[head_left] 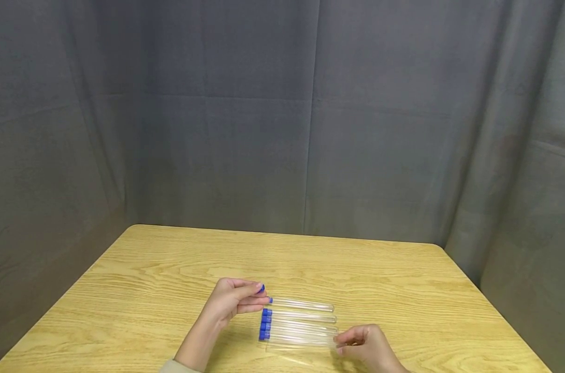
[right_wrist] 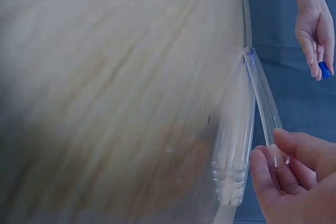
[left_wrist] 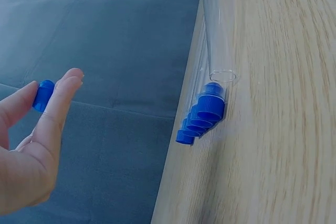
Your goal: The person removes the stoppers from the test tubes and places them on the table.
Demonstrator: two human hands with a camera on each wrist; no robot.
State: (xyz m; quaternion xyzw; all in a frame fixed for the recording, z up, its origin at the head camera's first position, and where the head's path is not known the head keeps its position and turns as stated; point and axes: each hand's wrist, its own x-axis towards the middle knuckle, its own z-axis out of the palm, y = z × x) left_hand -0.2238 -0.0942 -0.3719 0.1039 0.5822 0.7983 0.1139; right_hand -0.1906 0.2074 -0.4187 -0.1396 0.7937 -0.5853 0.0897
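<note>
Between thumb and fingertip, my left hand (head_left: 231, 299) pinches a small blue cap (left_wrist: 43, 95), held above the table. My right hand (head_left: 370, 346) grips the rounded end of a clear, uncapped test tube (right_wrist: 264, 100). That tube slants, its open mouth pointing toward the left side. Several clear test tubes (head_left: 303, 315) with blue screw caps (left_wrist: 211, 107) lie side by side on the table, caps to the left. In the left wrist view the open mouth of the held tube appears just above the nearest capped one. The left hand is close to the far tube's cap.
The tubes lie near the front of a wood-grain table (head_left: 179, 259) with rounded far corners. Grey curtains (head_left: 226, 129) hang behind it and along both sides.
</note>
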